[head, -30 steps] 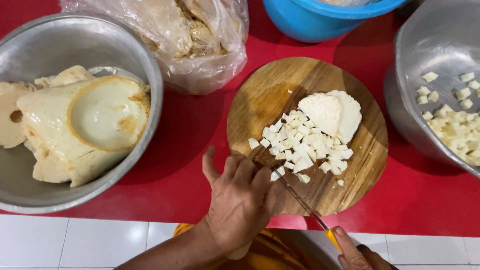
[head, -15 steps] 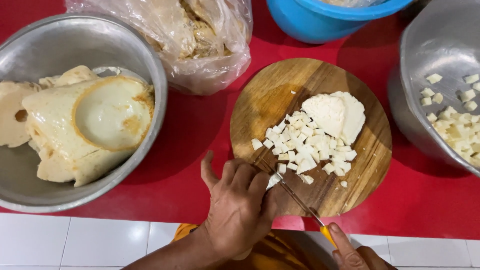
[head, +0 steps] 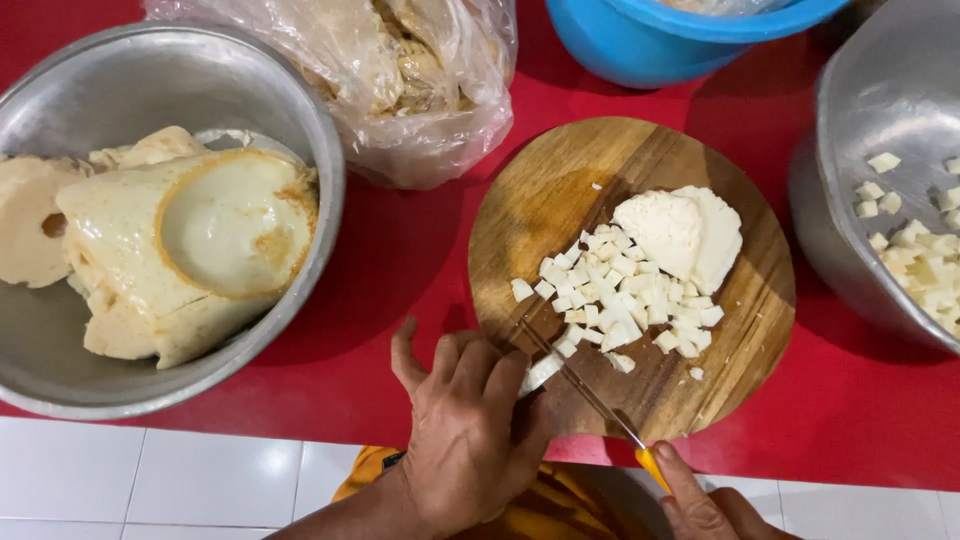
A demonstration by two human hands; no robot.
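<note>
Cheese strip point(head: 541, 373), soft and crumbly I judged, sat pinched under my left hand point(head: 468, 430) at the board's point(head: 560, 190) seven o'clock; my right hand point(head: 705, 500) gripped the knife point(head: 585, 390).

Kitchen: round wooden cutting board point(head: 560, 190) with diced white pieces point(head: 620, 295), steel bowls point(head: 100, 90), red table point(head: 400, 260).
</note>
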